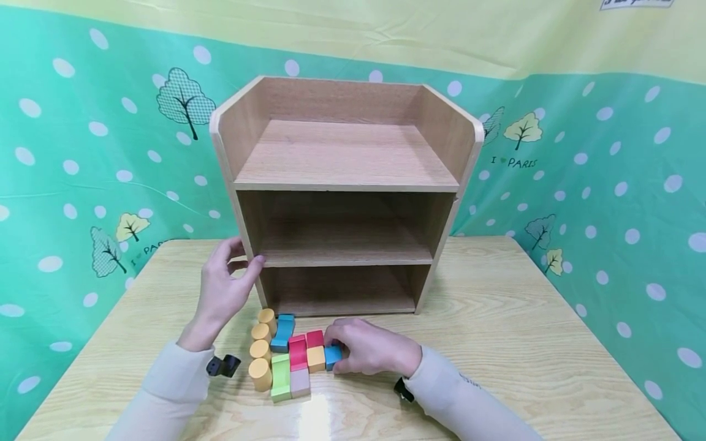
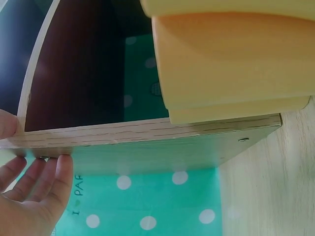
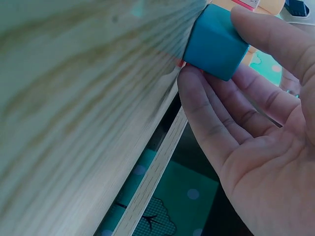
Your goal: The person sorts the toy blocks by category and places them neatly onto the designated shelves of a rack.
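A three-tier wooden shelf [image 1: 347, 185] stands on the table. My left hand [image 1: 225, 283] holds its left side panel, thumb at the front edge and fingers against the outer face, as the left wrist view shows. With thumb and fingers, my right hand [image 1: 377, 348] pinches a blue cube [image 3: 215, 42] at the right end of a group of toy blocks. Beside that cube sit an orange cube [image 1: 316, 359] and a red cube [image 1: 315, 339]. Further left are a red curved block [image 1: 298, 354], a lilac cube [image 1: 300, 382], a green curved block [image 1: 280, 376] and a blue curved block [image 1: 284, 334].
Several yellow cylinders [image 1: 260, 373] stand in a column along the blocks' left side, in front of the shelf. One looms large in the left wrist view. A green dotted cloth [image 1: 72, 202] hangs behind and beside the wooden table [image 1: 524, 318].
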`<state>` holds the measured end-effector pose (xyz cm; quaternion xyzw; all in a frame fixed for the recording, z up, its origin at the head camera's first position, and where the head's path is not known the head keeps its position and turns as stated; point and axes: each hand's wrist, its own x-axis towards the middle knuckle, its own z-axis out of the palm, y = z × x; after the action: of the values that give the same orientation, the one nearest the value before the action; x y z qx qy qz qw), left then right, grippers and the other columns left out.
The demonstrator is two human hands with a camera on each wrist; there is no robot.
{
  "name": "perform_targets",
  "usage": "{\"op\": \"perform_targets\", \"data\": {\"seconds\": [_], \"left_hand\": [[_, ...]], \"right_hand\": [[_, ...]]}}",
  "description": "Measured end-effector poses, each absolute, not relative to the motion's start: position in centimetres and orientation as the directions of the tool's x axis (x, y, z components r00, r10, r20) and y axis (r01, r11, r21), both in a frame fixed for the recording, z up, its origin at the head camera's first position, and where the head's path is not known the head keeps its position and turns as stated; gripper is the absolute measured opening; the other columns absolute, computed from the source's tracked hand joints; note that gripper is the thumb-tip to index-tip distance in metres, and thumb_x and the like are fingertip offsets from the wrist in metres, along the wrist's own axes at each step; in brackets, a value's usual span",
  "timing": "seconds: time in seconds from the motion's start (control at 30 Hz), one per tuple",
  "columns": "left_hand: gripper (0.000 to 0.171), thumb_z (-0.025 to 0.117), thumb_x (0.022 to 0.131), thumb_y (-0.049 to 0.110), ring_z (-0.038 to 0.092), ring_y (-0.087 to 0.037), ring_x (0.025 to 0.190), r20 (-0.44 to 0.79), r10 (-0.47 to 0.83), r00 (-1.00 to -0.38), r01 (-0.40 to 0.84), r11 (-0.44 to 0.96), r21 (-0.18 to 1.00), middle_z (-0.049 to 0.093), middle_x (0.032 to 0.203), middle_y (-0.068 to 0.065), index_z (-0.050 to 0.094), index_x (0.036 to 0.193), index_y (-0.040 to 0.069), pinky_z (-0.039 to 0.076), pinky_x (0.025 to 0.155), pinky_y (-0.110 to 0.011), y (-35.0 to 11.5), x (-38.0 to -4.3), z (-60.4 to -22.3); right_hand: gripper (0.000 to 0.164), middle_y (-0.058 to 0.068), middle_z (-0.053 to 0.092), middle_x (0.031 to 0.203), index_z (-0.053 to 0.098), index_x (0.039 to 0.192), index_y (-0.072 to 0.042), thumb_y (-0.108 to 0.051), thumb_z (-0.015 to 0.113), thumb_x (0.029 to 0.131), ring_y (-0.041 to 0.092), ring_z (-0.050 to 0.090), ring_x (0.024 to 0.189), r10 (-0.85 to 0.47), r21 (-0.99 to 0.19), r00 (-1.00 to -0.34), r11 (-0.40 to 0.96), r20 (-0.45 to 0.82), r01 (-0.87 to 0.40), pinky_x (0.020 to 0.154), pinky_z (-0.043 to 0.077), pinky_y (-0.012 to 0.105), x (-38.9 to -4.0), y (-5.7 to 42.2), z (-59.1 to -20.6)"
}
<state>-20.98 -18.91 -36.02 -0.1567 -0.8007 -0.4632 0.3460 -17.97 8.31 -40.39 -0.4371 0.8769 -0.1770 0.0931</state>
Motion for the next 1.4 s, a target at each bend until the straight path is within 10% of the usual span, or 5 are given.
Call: {"op": "perform_targets", "data": {"seconds": [1.4], "left_hand": [[0.038,0.069,0.081,-0.006,0.057,-0.012,0.087,0.722,-0.080,-0.687,0.595,0.508,0.623,0.062,0.099,-0.015,0.057,0.116,-0.005,0.050,0.074,-0.014,-18.2,-20.1,-35.0]], "right_hand": [[0.033,-0.012,0.056,0.103,0.064,0.113,-0.018,-0.026,0.075,0.082,0.011,0.056,0.090,-0.750,-0.442,-0.651,0.548,0.118,-0.710,0.082,0.048,0.017,-17.7,10.2,-36.4]]}}
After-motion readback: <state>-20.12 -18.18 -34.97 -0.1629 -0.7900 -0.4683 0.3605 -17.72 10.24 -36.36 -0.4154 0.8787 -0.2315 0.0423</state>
